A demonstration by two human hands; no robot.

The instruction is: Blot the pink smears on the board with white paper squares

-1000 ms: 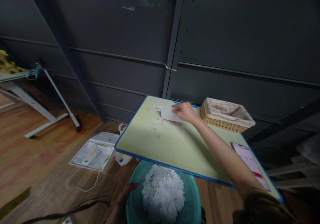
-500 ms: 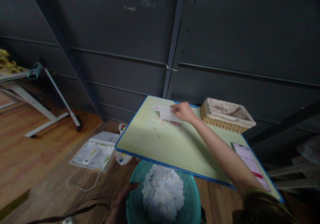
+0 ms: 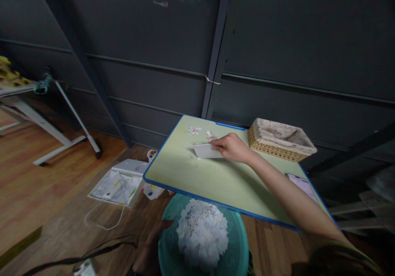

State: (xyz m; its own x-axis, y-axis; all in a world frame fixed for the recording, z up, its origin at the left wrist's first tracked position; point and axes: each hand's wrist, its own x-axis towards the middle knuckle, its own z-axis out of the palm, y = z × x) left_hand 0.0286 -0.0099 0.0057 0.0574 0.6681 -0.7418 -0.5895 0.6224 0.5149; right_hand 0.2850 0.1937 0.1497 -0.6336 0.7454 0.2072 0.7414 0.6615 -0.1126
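My right hand point(image 3: 231, 146) pinches a thin white card point(image 3: 207, 151), its lower edge down at the tabletop. Just beyond the card, small white paper scraps point(image 3: 194, 131) with pinkish marks lie on the pale yellow-green table point(image 3: 173, 167). My left hand point(image 3: 156, 239) grips the left rim of a teal plastic basket point(image 3: 239, 230), thumb over the edge and the other fingers hidden. A large heap of white paper pieces point(image 3: 202, 233) fills the middle of this basket, which sits below the table's front edge.
A cloth-lined wicker basket point(image 3: 257, 147) stands at the table's back right. A phone point(image 3: 302, 185) lies at the right edge, partly behind my forearm. Left on the floor are an open white box point(image 3: 101, 191) and a black cable point(image 3: 70, 260). Dark wall panels point(image 3: 154, 86) rise behind.
My right hand has drawn the card nearer to me, away from the back of the table. More scraps now show beyond it. My left hand stays on the basket rim.
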